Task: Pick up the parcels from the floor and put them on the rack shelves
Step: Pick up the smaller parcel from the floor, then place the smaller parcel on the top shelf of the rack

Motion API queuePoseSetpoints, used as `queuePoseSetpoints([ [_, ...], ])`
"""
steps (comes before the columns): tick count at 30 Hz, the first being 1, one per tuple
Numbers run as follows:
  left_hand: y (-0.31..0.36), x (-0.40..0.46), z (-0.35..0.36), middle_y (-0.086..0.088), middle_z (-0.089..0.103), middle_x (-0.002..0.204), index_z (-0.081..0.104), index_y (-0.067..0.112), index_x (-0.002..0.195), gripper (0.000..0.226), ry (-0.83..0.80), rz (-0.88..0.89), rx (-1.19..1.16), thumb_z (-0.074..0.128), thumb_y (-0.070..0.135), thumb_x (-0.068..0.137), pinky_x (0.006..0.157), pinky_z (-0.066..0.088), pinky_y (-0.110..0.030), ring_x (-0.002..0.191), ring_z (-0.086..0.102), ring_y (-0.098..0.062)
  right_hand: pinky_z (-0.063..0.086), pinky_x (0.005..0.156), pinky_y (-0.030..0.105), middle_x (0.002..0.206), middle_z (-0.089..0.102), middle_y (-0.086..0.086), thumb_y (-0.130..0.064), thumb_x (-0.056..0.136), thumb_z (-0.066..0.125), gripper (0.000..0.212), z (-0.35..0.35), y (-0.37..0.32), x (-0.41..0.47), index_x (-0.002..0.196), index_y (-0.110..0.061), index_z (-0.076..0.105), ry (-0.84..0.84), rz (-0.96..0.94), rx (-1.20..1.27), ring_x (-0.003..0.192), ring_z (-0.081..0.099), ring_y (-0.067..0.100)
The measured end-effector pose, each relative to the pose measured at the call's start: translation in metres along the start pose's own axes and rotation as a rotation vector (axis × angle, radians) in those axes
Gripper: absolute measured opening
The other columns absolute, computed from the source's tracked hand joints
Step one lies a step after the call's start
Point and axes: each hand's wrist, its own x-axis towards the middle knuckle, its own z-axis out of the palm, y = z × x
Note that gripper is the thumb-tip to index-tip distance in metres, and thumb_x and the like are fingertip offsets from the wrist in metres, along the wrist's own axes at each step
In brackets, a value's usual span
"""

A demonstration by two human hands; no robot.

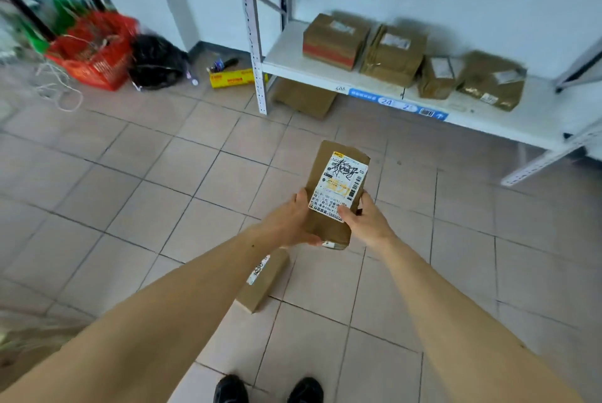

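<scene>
I hold a flat brown parcel (335, 184) with a white shipping label above the tiled floor, in front of me. My left hand (288, 221) grips its near left edge and my right hand (365, 220) grips its near right edge, thumb on the label. A second brown parcel (264, 282) lies on the floor below my left forearm. The white rack shelf (325, 75) stands ahead to the right and carries several brown parcels, among them a box with a red band (335, 41) and a wrapped one (492, 80).
A cardboard box (304, 98) sits on the floor under the shelf. By the far wall lie a red basket (94, 54), a black bag (154, 62), a yellow carton (233, 78) and loose white cord (58, 89). My shoes (270, 391) show at the bottom.
</scene>
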Motion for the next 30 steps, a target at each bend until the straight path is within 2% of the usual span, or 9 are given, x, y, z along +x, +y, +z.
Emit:
queuePoseSetpoints([
  [6, 0.052, -0.017, -0.106, -0.010, 0.041, 0.147, 0.015, 0.010, 0.149, 0.113, 0.164, 0.088, -0.059, 0.087, 0.038, 0.067, 0.101, 0.049, -0.046, 0.128, 0.051, -0.028, 0.048, 0.097, 0.038, 0.136, 0.058, 0.001, -0.031, 0.094, 0.059, 0.052, -0.065, -0.114, -0.023, 0.140, -0.022, 0.038, 0.110, -0.142, -0.046, 0.122, 0.057, 0.026],
  [9, 0.065, -0.018, -0.148, -0.007, 0.044, 0.144, 0.021, 0.014, 0.147, 0.110, 0.243, 0.133, -0.096, 0.089, 0.039, 0.063, 0.100, 0.050, -0.048, 0.127, 0.052, -0.028, 0.044, 0.092, 0.032, 0.137, 0.055, 0.000, -0.030, 0.096, 0.056, 0.050, -0.086, -0.161, -0.024, 0.142, -0.020, 0.037, 0.134, -0.184, -0.083, 0.122, 0.056, 0.025],
  [11, 0.072, -0.012, -0.179, -0.007, 0.046, 0.143, 0.022, 0.016, 0.145, 0.109, 0.284, 0.160, -0.093, 0.088, 0.041, 0.062, 0.099, 0.050, -0.049, 0.126, 0.053, -0.028, 0.046, 0.095, 0.035, 0.140, 0.054, 0.002, -0.028, 0.096, 0.057, 0.051, -0.100, -0.191, -0.019, 0.141, -0.019, 0.037, 0.156, -0.222, -0.058, 0.123, 0.055, 0.025],
  [14, 0.082, 0.000, -0.222, -0.010, 0.043, 0.142, 0.021, 0.013, 0.144, 0.107, 0.325, 0.207, -0.090, 0.088, 0.039, 0.065, 0.099, 0.050, -0.044, 0.126, 0.052, -0.029, 0.049, 0.097, 0.039, 0.140, 0.054, 0.003, -0.032, 0.095, 0.057, 0.053, -0.119, -0.229, -0.009, 0.143, -0.021, 0.035, 0.195, -0.242, -0.081, 0.122, 0.055, 0.026],
  [17, 0.093, 0.012, -0.263, -0.012, 0.044, 0.139, 0.024, 0.010, 0.143, 0.102, 0.375, 0.250, -0.074, 0.088, 0.035, 0.067, 0.097, 0.049, -0.041, 0.126, 0.050, -0.028, 0.047, 0.088, 0.034, 0.135, 0.055, 0.004, -0.034, 0.094, 0.057, 0.049, -0.138, -0.263, 0.004, 0.138, -0.023, 0.039, 0.246, -0.276, -0.067, 0.116, 0.057, 0.024],
  [19, 0.102, 0.021, -0.290, -0.011, 0.046, 0.138, 0.026, 0.010, 0.143, 0.101, 0.407, 0.281, -0.077, 0.088, 0.033, 0.067, 0.097, 0.050, -0.042, 0.124, 0.051, -0.028, 0.046, 0.089, 0.034, 0.136, 0.056, 0.002, -0.034, 0.094, 0.057, 0.048, -0.151, -0.286, 0.013, 0.138, -0.021, 0.041, 0.274, -0.326, -0.058, 0.115, 0.057, 0.023],
  [22, 0.118, 0.035, -0.326, -0.010, 0.045, 0.140, 0.024, 0.011, 0.145, 0.105, 0.466, 0.325, -0.076, 0.089, 0.034, 0.066, 0.098, 0.050, -0.045, 0.124, 0.052, -0.028, 0.049, 0.097, 0.039, 0.138, 0.055, -0.001, -0.034, 0.094, 0.057, 0.052, -0.175, -0.321, 0.028, 0.141, -0.022, 0.039, 0.287, -0.393, -0.058, 0.117, 0.057, 0.022],
  [27, 0.149, 0.070, -0.380, -0.008, 0.047, 0.138, 0.018, 0.017, 0.147, 0.110, 0.572, 0.345, -0.029, 0.086, 0.043, 0.066, 0.095, 0.053, -0.046, 0.121, 0.055, -0.026, 0.048, 0.090, 0.035, 0.136, 0.057, 0.003, -0.036, 0.095, 0.055, 0.050, -0.224, -0.371, 0.058, 0.140, -0.024, 0.039, 0.324, -0.493, -0.104, 0.116, 0.057, 0.023],
  [30, 0.172, 0.090, -0.408, -0.012, 0.046, 0.139, 0.015, 0.009, 0.150, 0.112, 0.662, 0.343, -0.021, 0.086, 0.041, 0.069, 0.094, 0.052, -0.046, 0.121, 0.054, -0.030, 0.049, 0.092, 0.035, 0.137, 0.057, 0.003, -0.035, 0.096, 0.055, 0.050, -0.256, -0.400, 0.075, 0.142, -0.024, 0.038, 0.308, -0.552, -0.107, 0.117, 0.058, 0.024],
])
